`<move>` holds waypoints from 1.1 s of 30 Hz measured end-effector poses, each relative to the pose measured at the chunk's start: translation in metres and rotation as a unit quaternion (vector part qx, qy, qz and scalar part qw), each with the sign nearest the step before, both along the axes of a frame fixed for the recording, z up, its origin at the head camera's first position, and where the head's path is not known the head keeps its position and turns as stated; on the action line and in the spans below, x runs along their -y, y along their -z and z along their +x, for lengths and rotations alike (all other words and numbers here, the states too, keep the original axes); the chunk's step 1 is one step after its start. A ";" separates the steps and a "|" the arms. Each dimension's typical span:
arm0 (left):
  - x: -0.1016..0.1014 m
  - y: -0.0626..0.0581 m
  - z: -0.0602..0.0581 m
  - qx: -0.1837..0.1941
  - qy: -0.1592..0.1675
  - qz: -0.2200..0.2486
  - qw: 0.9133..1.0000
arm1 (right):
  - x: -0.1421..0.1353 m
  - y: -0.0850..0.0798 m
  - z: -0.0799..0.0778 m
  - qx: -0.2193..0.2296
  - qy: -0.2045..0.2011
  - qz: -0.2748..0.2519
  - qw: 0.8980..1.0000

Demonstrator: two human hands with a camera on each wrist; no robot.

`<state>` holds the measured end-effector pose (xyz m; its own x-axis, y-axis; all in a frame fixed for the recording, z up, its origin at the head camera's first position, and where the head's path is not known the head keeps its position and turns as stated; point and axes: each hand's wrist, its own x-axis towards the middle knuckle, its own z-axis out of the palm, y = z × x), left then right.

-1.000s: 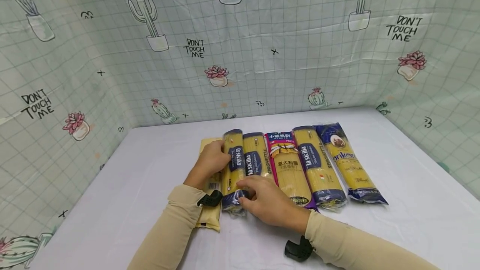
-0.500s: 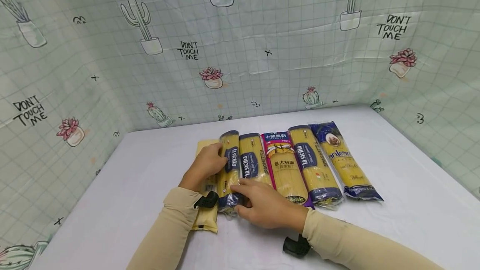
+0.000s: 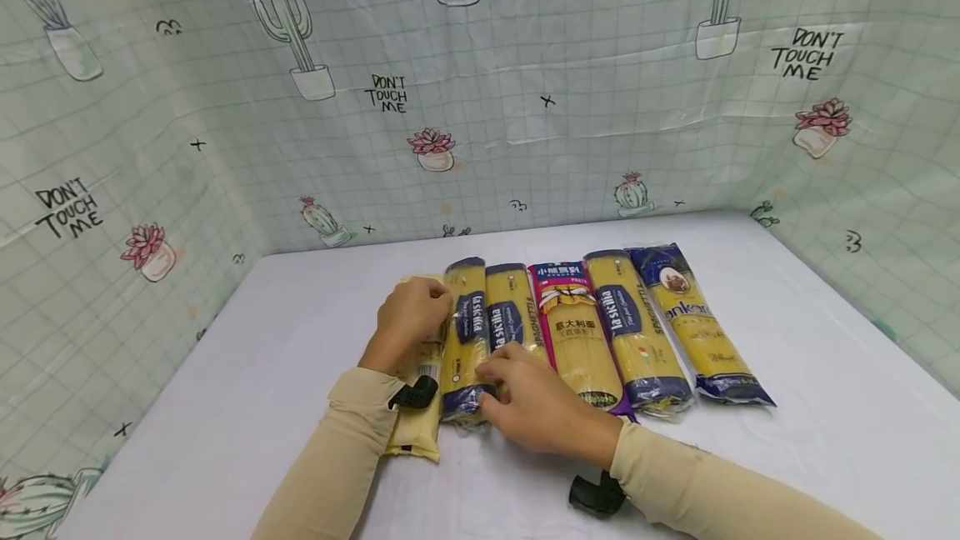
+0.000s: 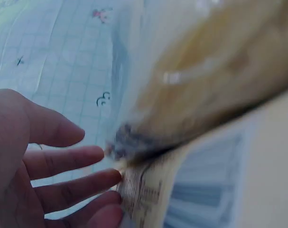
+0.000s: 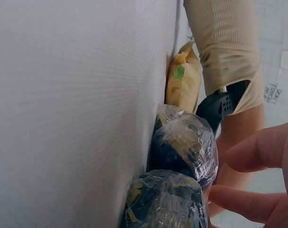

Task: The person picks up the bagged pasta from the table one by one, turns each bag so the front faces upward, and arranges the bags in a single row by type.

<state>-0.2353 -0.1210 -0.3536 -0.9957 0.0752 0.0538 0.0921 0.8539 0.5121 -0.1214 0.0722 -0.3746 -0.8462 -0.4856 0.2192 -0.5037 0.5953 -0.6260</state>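
Note:
Spaghetti packs lie side by side. My left hand (image 3: 408,319) is over the cream pasta pack (image 3: 416,436) at the row's left end, its fingertips close to the leftmost blue-and-yellow spaghetti pack (image 3: 459,369). In the left wrist view the fingers (image 4: 70,187) are fairly straight and hold nothing. My right hand (image 3: 543,398) reaches over the lower part of the second blue-labelled pack (image 3: 507,280), fingertips right at the leftmost spaghetti pack's lower end. The right wrist view shows thumb and finger apart beside the crinkled clear pack ends (image 5: 186,142), pinching nothing.
Further right lie a pink-edged pasta pack (image 3: 581,352), another blue-labelled spaghetti pack (image 3: 645,348) and a yellow pack with dark blue ends (image 3: 697,327). They rest on a white tabletop (image 3: 300,315). A cactus-print sheet (image 3: 495,148) rises behind and at the sides.
My left hand has drawn slightly left, off the edge of the leftmost spaghetti pack. The right hand stays near that pack's lower end. The head view has shifted slightly back and forth.

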 end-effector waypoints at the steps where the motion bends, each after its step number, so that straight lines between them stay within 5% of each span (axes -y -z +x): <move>1: 0.002 0.000 0.000 0.006 -0.002 0.006 1.000 | 0.000 0.001 0.000 -0.001 0.002 -0.001 1.000; 11: 0.021 -0.005 -0.005 0.053 0.027 0.082 0.995 | 0.006 -0.002 -0.003 -0.005 0.011 0.012 1.000; 21: 0.036 -0.004 -0.005 0.108 0.041 0.180 0.977 | 0.015 -0.008 -0.007 -0.054 0.013 0.096 0.994; 33: 0.053 0.002 -0.011 0.132 0.062 0.229 0.962 | 0.033 -0.007 -0.015 -0.115 0.034 0.145 0.982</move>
<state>-0.2463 -0.1741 -0.3555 -0.9641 0.2231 -0.1444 -0.0064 0.5238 0.8518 -0.1363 0.0392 -0.3675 -0.8232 -0.5001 0.2688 -0.5650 0.7687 -0.2999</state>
